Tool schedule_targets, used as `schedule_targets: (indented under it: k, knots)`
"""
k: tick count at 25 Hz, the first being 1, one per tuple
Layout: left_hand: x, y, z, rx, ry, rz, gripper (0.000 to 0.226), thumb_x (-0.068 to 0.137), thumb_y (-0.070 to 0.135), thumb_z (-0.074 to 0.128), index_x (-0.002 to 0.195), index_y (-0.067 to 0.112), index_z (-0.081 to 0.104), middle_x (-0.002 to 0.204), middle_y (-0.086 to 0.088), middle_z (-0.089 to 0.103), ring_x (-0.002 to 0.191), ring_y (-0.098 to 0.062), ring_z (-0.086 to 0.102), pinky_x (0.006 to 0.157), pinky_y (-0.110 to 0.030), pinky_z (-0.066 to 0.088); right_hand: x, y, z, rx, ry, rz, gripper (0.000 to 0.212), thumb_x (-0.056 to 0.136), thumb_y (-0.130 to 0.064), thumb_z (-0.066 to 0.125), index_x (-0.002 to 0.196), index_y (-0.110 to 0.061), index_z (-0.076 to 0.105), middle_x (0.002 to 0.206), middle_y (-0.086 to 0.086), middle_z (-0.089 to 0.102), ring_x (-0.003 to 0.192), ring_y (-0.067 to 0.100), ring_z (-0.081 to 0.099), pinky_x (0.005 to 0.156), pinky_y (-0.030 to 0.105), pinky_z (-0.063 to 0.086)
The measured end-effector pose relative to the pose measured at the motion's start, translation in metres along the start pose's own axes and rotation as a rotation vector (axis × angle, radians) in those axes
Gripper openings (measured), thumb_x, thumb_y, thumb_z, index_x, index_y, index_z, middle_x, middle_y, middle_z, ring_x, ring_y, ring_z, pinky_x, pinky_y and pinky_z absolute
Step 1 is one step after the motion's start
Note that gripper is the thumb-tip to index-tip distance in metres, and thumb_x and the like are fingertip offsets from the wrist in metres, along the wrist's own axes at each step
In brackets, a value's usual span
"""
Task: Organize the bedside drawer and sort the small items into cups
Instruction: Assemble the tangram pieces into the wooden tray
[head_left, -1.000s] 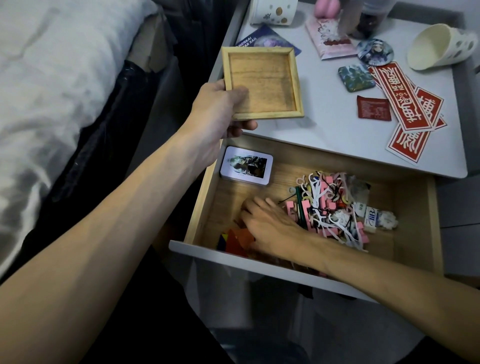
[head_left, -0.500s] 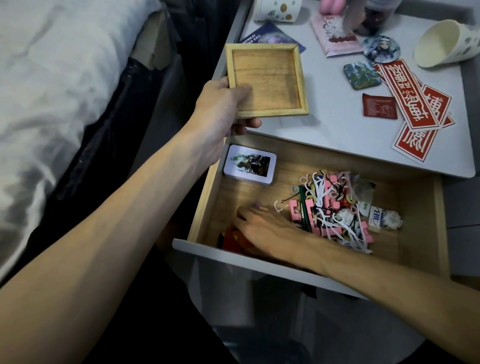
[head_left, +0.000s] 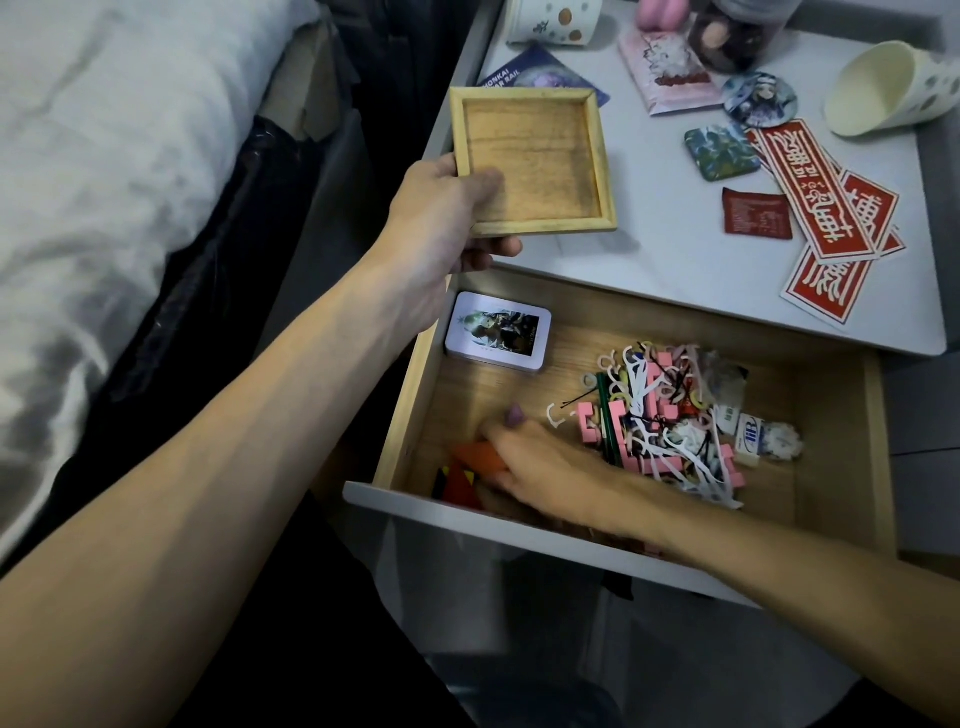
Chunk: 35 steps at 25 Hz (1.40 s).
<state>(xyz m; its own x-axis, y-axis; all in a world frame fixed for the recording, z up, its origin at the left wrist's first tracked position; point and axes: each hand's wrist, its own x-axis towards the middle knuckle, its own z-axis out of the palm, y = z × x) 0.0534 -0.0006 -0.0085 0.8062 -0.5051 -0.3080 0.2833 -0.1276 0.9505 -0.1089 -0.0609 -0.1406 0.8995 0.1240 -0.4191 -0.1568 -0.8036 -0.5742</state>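
My left hand (head_left: 441, 218) grips the near-left corner of a square, empty wooden tray (head_left: 540, 156) above the bedside table top (head_left: 649, 260). Below it the drawer (head_left: 519, 512) stands pulled out. My right hand (head_left: 550, 467) reaches into the drawer's front-left corner, fingers and thumb closing round an orange flat piece (head_left: 475, 457) among red and dark pieces. A tangle of pink and white clips (head_left: 665, 426) fills the drawer's middle. One spotted cup (head_left: 883, 88) lies on its side at the table's back right; another cup (head_left: 550, 21) stands at the back.
A white picture tin (head_left: 498, 332) sits in the drawer's back-left corner and an eraser (head_left: 750, 441) lies right of the clips. Red stickers (head_left: 821, 197), a round badge (head_left: 758, 98), a square badge (head_left: 722, 153) and a dark jar (head_left: 737, 31) lie on the table. The bed (head_left: 104, 182) is to the left.
My right hand has slid left and toward the drawer's front corner, and an orange piece now shows between its fingers and thumb. The left hand keeps the tray in place.
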Motion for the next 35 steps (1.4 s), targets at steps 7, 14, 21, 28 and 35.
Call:
schedule_targets:
  k: [7,14,21,28,35]
  knots:
    - [-0.008,0.004,0.002,-0.075,-0.060,-0.031,0.020,0.102,0.015,0.047,0.119,0.009,0.057,0.096,-0.012,0.073,0.061,-0.023,0.071,0.051,-0.026,0.053,-0.041,-0.007,-0.083,0.064,0.218,0.073,0.015,0.093,-0.026,0.067,0.095,-0.029,0.053,0.082,-0.014,0.059,0.072,0.000,0.060,0.065,0.030,0.049]
    - [-0.022,-0.005,0.014,-0.017,-0.351,-0.118,0.023,0.098,0.016,0.057,0.119,0.009,0.060,0.090,-0.008,0.074,0.057,-0.020,0.070,0.042,-0.020,0.044,-0.095,-0.017,-0.156,0.462,0.720,-0.074,0.017,0.096,-0.019,0.062,0.112,-0.015,0.059,0.097,-0.005,0.068,0.091,0.008,0.066,0.079,0.032,0.057]
    - [-0.025,-0.008,0.028,-0.033,-0.495,-0.220,0.038,0.100,0.028,0.049,0.124,-0.001,0.057,0.080,-0.013,0.070,0.055,-0.020,0.069,0.044,-0.022,0.051,-0.082,0.007,-0.155,0.480,0.780,0.065,0.020,0.096,-0.024,0.061,0.115,-0.018,0.059,0.100,-0.003,0.071,0.094,0.006,0.068,0.080,0.040,0.059]
    - [-0.026,-0.012,0.028,-0.076,-0.520,-0.246,0.039,0.100,0.028,0.048,0.124,-0.002,0.058,0.089,-0.015,0.073,0.057,-0.019,0.070,0.047,-0.020,0.053,-0.081,0.002,-0.143,0.324,0.725,0.048,0.022,0.091,-0.023,0.069,0.113,-0.022,0.068,0.102,-0.011,0.069,0.092,0.005,0.065,0.085,0.038,0.056]
    - [-0.023,-0.014,0.026,-0.078,-0.546,-0.237,0.023,0.092,0.018,0.059,0.112,0.008,0.060,0.089,-0.014,0.073,0.056,-0.015,0.070,0.048,-0.019,0.053,-0.086,-0.001,-0.143,0.497,0.741,-0.008,0.021,0.094,-0.020,0.064,0.114,-0.018,0.067,0.100,-0.011,0.065,0.094,0.009,0.065,0.082,0.032,0.057]
